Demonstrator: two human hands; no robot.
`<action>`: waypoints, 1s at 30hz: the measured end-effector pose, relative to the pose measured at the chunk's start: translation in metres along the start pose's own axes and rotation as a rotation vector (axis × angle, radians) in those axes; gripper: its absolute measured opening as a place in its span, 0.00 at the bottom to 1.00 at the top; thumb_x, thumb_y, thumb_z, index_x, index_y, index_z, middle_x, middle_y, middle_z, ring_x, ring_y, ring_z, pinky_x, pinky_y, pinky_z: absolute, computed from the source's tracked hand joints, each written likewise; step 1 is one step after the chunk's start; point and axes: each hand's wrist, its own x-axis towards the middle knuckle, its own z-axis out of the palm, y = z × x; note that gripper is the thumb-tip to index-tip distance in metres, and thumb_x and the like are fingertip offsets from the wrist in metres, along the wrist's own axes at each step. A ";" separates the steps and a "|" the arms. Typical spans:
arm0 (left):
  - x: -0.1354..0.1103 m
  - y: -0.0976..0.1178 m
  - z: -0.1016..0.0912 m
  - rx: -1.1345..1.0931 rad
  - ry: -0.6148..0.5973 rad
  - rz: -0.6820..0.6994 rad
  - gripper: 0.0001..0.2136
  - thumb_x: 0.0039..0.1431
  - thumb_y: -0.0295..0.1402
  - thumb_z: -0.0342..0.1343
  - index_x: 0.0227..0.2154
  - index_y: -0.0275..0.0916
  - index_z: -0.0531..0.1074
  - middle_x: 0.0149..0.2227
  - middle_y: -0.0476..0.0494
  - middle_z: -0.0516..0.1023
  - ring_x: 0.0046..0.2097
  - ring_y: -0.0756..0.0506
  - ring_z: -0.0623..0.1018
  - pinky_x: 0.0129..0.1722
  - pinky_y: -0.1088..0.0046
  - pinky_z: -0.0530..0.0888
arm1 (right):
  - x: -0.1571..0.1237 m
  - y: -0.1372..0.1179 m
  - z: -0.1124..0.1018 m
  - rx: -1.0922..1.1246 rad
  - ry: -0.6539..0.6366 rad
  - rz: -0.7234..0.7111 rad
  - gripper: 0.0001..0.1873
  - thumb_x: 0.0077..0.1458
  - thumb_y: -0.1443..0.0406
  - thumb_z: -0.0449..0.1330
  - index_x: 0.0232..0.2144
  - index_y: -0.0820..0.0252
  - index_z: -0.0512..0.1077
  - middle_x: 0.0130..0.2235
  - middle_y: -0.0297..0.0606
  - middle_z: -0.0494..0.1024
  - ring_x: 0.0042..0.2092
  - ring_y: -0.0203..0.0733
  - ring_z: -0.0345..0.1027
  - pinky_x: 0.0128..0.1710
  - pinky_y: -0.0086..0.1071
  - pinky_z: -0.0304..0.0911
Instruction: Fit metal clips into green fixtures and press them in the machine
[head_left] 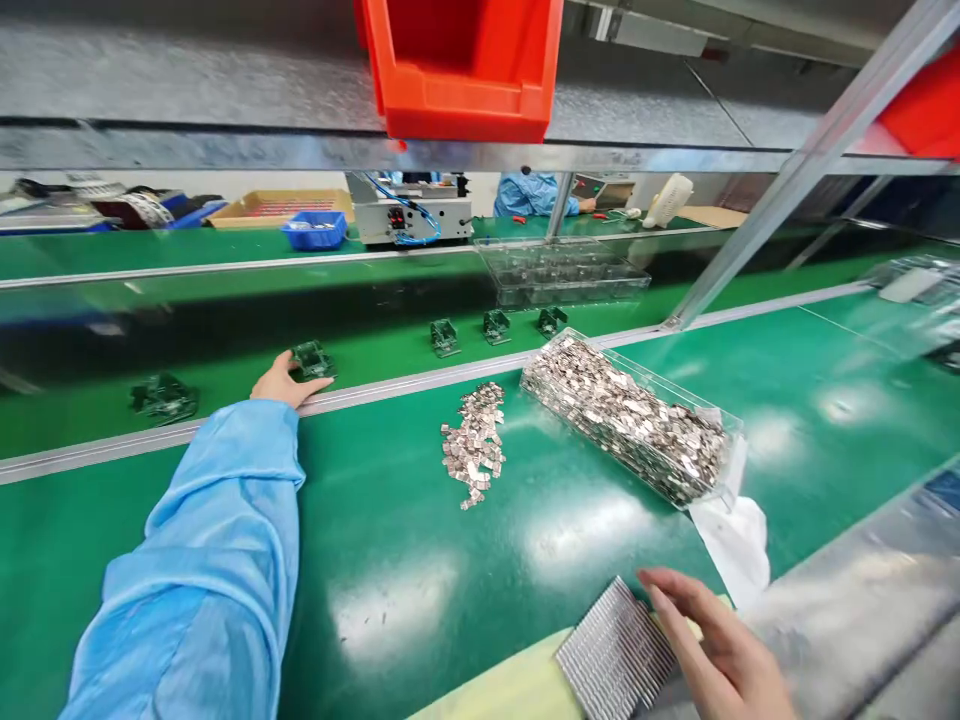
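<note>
Head view: at far left, beyond the metal rail (405, 383) of the counter (367, 500), the left hand (281, 385) pinches a green assembly (315, 360) just right of its palm, long axis unclear. The right hand (716, 650), fingers parted and seemingly holding nothing, hovers near right beside a ribbed metal block (616, 655); metal pieces (474, 445) lie heaped between the hands.

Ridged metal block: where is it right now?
In the head view, the ridged metal block is at the bottom, right of centre, overlapping the yellow sheet and just left of the right hand.
</note>
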 end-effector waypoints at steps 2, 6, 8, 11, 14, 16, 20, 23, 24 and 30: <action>-0.006 0.007 0.004 -0.025 0.018 0.025 0.36 0.43 0.39 0.71 0.55 0.34 0.66 0.53 0.35 0.76 0.55 0.33 0.75 0.57 0.55 0.70 | 0.018 -0.020 0.012 -0.011 -0.084 -0.036 0.15 0.58 0.53 0.59 0.36 0.55 0.79 0.36 0.39 0.82 0.37 0.46 0.77 0.36 0.32 0.74; -0.053 0.030 0.010 -0.215 0.074 0.044 0.32 0.40 0.38 0.72 0.48 0.33 0.67 0.43 0.39 0.78 0.42 0.38 0.81 0.45 0.58 0.79 | 0.071 -0.050 0.058 -0.092 -0.357 -0.142 0.11 0.60 0.62 0.55 0.40 0.57 0.76 0.34 0.38 0.81 0.35 0.44 0.76 0.35 0.34 0.71; -0.093 0.045 0.014 -0.477 0.038 0.029 0.32 0.37 0.34 0.73 0.46 0.34 0.65 0.38 0.42 0.79 0.38 0.41 0.82 0.40 0.62 0.81 | 0.097 -0.059 0.085 -0.189 -0.454 -0.156 0.10 0.58 0.67 0.57 0.42 0.59 0.76 0.33 0.38 0.79 0.32 0.42 0.74 0.34 0.33 0.69; -0.164 0.064 0.019 -0.886 -0.056 0.041 0.30 0.31 0.30 0.74 0.39 0.37 0.65 0.37 0.43 0.79 0.37 0.42 0.82 0.40 0.64 0.81 | 0.123 -0.068 0.118 -0.253 -0.482 -0.185 0.10 0.55 0.67 0.63 0.41 0.57 0.76 0.35 0.40 0.78 0.30 0.42 0.71 0.32 0.33 0.64; -0.234 0.072 0.017 -1.089 -0.135 -0.019 0.29 0.31 0.31 0.75 0.37 0.39 0.65 0.40 0.44 0.78 0.40 0.44 0.82 0.43 0.67 0.81 | 0.133 -0.074 0.141 -0.301 -0.480 -0.194 0.03 0.55 0.67 0.64 0.34 0.55 0.77 0.35 0.41 0.76 0.31 0.43 0.70 0.30 0.33 0.59; -0.271 0.076 0.013 -1.154 -0.204 -0.072 0.29 0.34 0.32 0.74 0.39 0.39 0.65 0.41 0.45 0.78 0.41 0.45 0.82 0.44 0.69 0.80 | 0.133 -0.076 0.150 -0.317 -0.472 -0.186 0.04 0.55 0.69 0.63 0.29 0.55 0.76 0.34 0.42 0.75 0.31 0.44 0.69 0.29 0.33 0.57; -0.316 0.084 0.007 -1.201 -0.320 -0.151 0.28 0.39 0.31 0.73 0.42 0.40 0.64 0.44 0.46 0.78 0.43 0.47 0.81 0.45 0.72 0.79 | 0.131 -0.079 0.155 -0.278 -0.456 -0.173 0.09 0.50 0.73 0.63 0.23 0.55 0.73 0.33 0.40 0.75 0.30 0.42 0.67 0.29 0.33 0.57; -0.331 0.091 0.009 -1.239 -0.404 -0.195 0.28 0.40 0.30 0.72 0.42 0.40 0.63 0.45 0.46 0.78 0.42 0.48 0.81 0.44 0.74 0.79 | 0.127 -0.080 0.141 -0.200 -0.467 -0.162 0.10 0.48 0.75 0.62 0.21 0.56 0.72 0.27 0.35 0.74 0.28 0.40 0.67 0.27 0.31 0.58; -0.334 0.093 0.009 -1.256 -0.441 -0.206 0.28 0.40 0.30 0.72 0.42 0.41 0.62 0.44 0.47 0.78 0.40 0.49 0.81 0.42 0.74 0.80 | 0.123 -0.080 0.132 -0.168 -0.473 -0.156 0.08 0.49 0.74 0.62 0.24 0.56 0.74 0.25 0.33 0.73 0.26 0.39 0.66 0.27 0.31 0.59; -0.353 0.108 0.010 -1.358 -0.623 -0.195 0.29 0.43 0.32 0.71 0.43 0.42 0.59 0.38 0.52 0.78 0.35 0.49 0.82 0.41 0.68 0.82 | 0.066 -0.080 0.055 0.100 -0.461 -0.085 0.10 0.58 0.64 0.56 0.40 0.58 0.76 0.26 0.33 0.76 0.25 0.38 0.71 0.26 0.30 0.66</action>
